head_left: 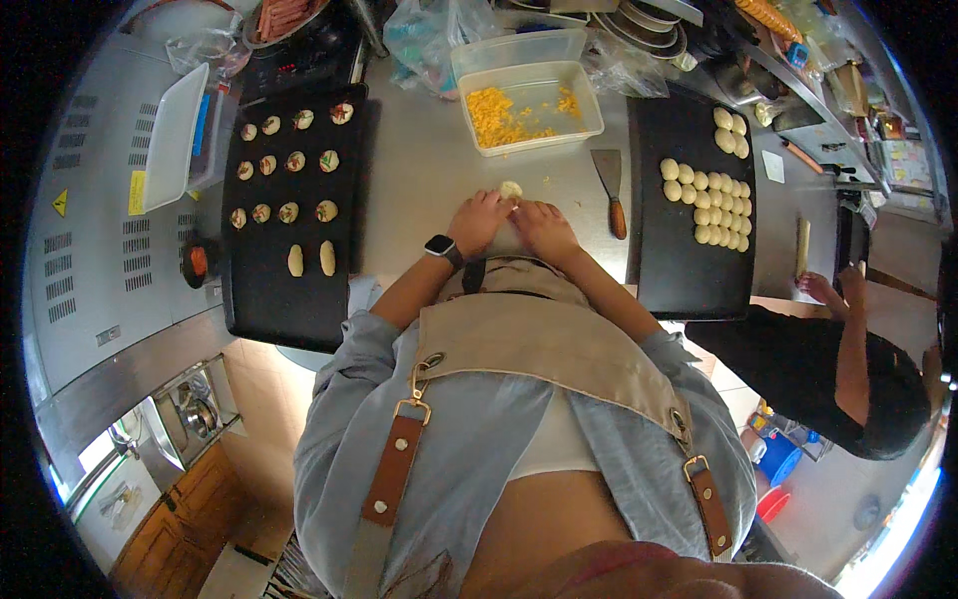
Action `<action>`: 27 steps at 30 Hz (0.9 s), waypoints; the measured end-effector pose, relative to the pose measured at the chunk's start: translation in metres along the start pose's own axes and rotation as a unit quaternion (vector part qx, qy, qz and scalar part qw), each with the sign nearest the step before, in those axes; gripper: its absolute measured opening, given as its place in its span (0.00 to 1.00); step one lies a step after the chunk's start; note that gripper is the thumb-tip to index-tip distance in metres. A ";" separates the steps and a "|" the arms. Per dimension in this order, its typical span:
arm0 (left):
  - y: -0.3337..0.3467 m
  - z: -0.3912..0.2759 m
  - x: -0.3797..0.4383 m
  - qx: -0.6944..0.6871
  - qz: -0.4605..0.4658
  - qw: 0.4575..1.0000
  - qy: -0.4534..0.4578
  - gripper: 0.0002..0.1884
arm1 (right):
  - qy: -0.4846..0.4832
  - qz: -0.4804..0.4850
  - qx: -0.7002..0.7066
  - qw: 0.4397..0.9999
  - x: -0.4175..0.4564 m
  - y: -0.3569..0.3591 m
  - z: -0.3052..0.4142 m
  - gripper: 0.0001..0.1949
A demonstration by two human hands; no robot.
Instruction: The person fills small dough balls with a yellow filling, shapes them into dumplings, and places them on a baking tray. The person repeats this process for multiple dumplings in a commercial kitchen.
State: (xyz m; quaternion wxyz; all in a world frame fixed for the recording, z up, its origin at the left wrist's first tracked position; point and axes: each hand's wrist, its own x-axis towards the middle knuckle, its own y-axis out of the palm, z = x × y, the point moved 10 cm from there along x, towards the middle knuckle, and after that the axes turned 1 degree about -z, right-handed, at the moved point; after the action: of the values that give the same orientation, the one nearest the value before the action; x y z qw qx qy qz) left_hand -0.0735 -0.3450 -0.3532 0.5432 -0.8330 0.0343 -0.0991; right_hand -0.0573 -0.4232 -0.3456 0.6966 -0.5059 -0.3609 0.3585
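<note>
A small pale piece of dough [510, 189] is at my fingertips, over the steel worktop [419, 150]. My left hand [481, 222], with a dark watch on the wrist, grips the dough's near left side. From the right, my right hand [546, 230] pinches it, and the fingertips of both hands nearly meet. My fingers hide the near part of the dough. Just beyond stands a clear plastic tub [539, 142] holding shredded yellow filling [498, 120]. A bench scraper [610, 187] with a wooden handle lies to the right of my hands.
At left, a black baking tray [254, 299] carries rows of topped dough rounds and two plain oval pieces [296, 260]. Another black tray [673, 277] at right holds several dough balls [715, 198]. Plastic bags [434, 45] lie at the back. A co-worker [816, 374] rolls dough [803, 247] at far right.
</note>
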 end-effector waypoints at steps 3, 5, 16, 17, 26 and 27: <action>-0.009 -0.005 -0.011 0.067 -0.066 0.994 0.060 0.15 | -0.010 0.020 0.035 0.999 -0.003 -0.024 0.001 0.13; -0.015 -0.006 -0.007 0.038 -0.038 0.996 0.067 0.14 | -0.026 0.034 0.053 0.998 0.001 -0.037 -0.005 0.11; -0.009 -0.003 0.003 0.014 -0.070 0.984 0.165 0.09 | 0.112 0.094 -0.068 0.987 0.200 -0.018 -0.118 0.19; -0.008 -0.001 0.004 0.011 -0.069 0.983 0.168 0.09 | 0.132 0.139 -0.098 0.977 0.207 -0.003 -0.129 0.21; -0.010 0.011 0.023 -0.069 -0.072 0.983 0.151 0.08 | 0.167 0.154 -0.097 0.969 0.225 0.059 -0.138 0.17; -0.012 0.011 0.026 -0.072 -0.069 0.985 0.144 0.08 | 0.167 0.141 -0.094 0.971 0.225 0.059 -0.138 0.15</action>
State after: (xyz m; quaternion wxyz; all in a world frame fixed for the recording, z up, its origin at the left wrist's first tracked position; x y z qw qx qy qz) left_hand -0.0461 -0.3344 -0.3432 0.4632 -0.8472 0.0617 -0.2528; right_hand 0.1627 -0.2763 -0.4022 0.6389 -0.6676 -0.1969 0.3276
